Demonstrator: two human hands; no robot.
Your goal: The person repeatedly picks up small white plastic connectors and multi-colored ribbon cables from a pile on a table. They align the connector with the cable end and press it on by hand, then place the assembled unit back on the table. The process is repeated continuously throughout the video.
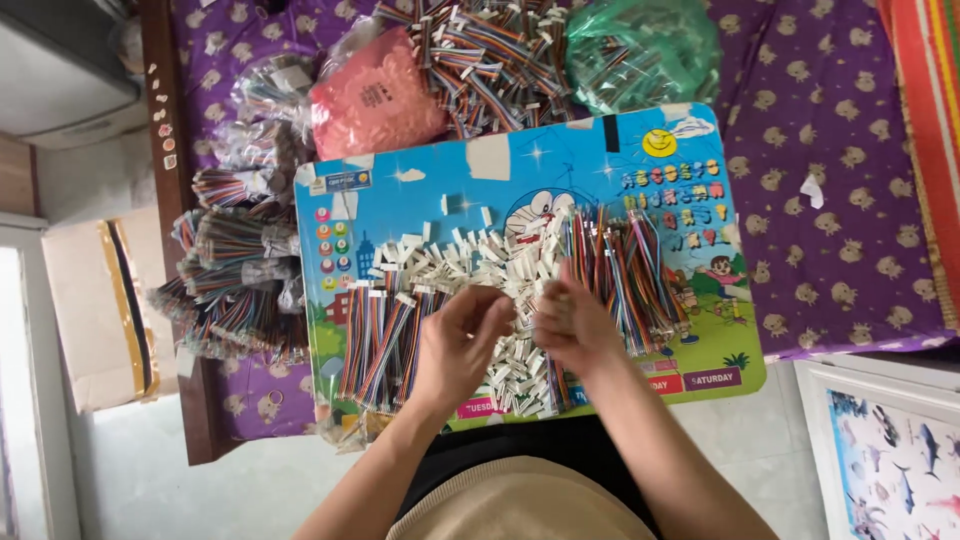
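A colourful cartoon lap board (600, 160) lies across my lap, covered with a heap of small white plastic connectors (470, 262) and bundles of multicoloured ribbon wires (620, 265). My left hand (462, 345) hovers over the connector heap with its fingers curled; what it pinches is hidden. My right hand (572, 325) is closed around a wire piece whose coloured strands (556, 380) hang below the wrist. A second batch of ribbon wires (380, 345) lies flat just left of my left hand.
Tied wire bundles (240, 265) pile up left of the board. Behind it sit a pink bag (375, 100), a loose wire heap (490, 55) and a green bag (640, 50), all on a purple patterned cloth (830, 200). A cardboard box (95, 310) stands at left.
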